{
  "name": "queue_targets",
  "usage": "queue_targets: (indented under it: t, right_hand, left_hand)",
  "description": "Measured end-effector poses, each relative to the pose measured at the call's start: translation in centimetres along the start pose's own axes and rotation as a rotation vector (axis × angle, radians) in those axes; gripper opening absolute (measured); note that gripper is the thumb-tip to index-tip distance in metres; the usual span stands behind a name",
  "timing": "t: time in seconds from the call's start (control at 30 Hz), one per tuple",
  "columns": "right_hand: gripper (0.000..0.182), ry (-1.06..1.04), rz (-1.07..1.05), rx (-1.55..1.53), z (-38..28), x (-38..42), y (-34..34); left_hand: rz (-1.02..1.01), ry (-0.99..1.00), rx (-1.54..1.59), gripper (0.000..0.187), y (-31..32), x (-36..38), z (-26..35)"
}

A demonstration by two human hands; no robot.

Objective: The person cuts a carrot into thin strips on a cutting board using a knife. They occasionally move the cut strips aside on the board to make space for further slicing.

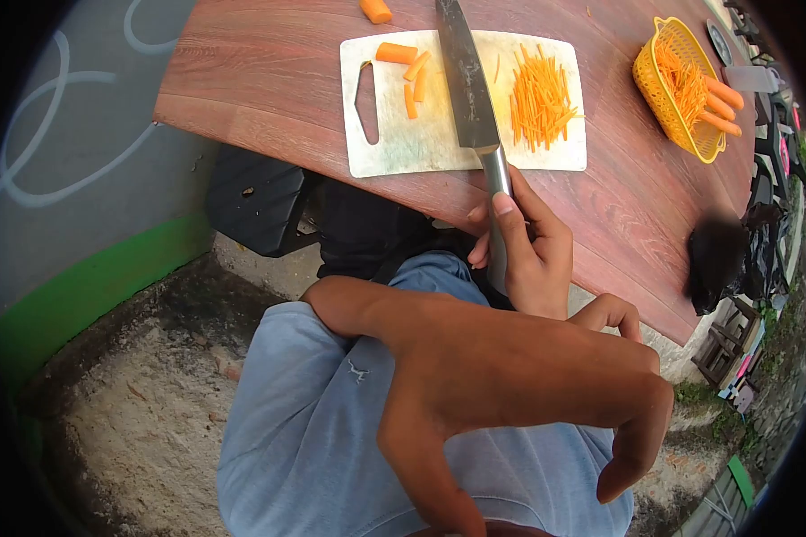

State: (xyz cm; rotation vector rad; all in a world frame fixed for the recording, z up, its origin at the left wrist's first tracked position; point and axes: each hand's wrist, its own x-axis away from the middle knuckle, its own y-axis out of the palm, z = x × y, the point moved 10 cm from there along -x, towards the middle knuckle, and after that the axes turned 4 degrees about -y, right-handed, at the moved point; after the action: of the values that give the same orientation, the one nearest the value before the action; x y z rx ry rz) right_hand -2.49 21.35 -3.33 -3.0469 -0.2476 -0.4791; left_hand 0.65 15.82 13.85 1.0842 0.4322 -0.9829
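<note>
My right hand (539, 255) grips the handle of a kitchen knife (467, 85), thumb along its top. The blade lies over a white cutting board (385, 161), pointing to the far edge. Left of the blade are a few cut carrot pieces (403, 55). On the other side sits a pile of thin carrot strips (544, 97). Close to the camera, my left hand (528, 371) is raised above my lap. Its fingers are spread and curved, holding nothing, and it hides part of my right forearm.
A yellow basket (661, 116) holding carrot strips and several whole carrots stands at the right of the wooden table (251, 80). Another carrot piece (376, 10) lies beyond the board. A black plastic bag (761, 255) is by the right edge, and a black stool (258, 197) at the left.
</note>
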Motion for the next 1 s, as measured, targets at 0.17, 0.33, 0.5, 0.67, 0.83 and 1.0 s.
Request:
queue_targets:
  t: [0.17,0.33,0.5,0.67,0.83,1.0]
  right_hand:
    - [0.047,0.03,-0.039,-0.006,0.3,-0.2,0.8]
    - [0.048,0.014,0.035,-0.016,0.7,-0.5,-1.2]
    - [0.044,-0.003,0.208,-0.009,0.7,-0.7,-3.5]
    - [0.047,-0.209,0.161,0.043,-1.1,-0.7,-4.0]
    - [0.047,-0.161,0.079,0.009,-0.5,-1.2,-2.9]
    - [0.048,-0.145,0.058,0.073,0.2,-1.5,-2.4]
  left_hand:
    - [-0.08,0.237,0.022,0.073,1.9,-0.8,0.4]
    - [0.032,0.319,0.168,0.055,0.4,0.3,-0.3]
    - [0.048,-0.043,-0.249,0.029,-3.4,0.9,0.2]
    - [0.548,-0.275,-1.256,0.017,-11.0,6.7,4.9]
    - [0.79,-0.462,-2.029,0.027,-16.4,12.2,8.7]
    - [0.848,-0.533,-2.04,0.031,-17.7,13.0,9.0]
